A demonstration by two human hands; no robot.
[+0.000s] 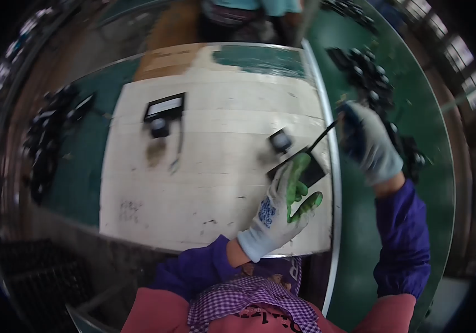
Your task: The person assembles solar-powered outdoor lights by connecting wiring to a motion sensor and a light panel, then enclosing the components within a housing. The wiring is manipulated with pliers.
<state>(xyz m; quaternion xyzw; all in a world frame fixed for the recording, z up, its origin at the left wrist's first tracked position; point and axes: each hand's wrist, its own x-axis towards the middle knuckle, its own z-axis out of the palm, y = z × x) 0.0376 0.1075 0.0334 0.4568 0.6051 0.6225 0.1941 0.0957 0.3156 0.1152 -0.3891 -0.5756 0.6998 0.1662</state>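
My left hand, in a white glove with green fingers, lies at the near edge of a flat black device, its thumb and fingers apart. A black cable runs from the device's far edge up to my right hand. That gloved hand is blurred above the green surface, its fingers closed round the cable. Just beyond the device sits a small dark square part. Further left on the white board rests another black device with a pale label, a round part and a cable.
The white board has a metal rail on its right. Piles of black parts lie on the green surfaces at the right and left. Another person is at the far edge.
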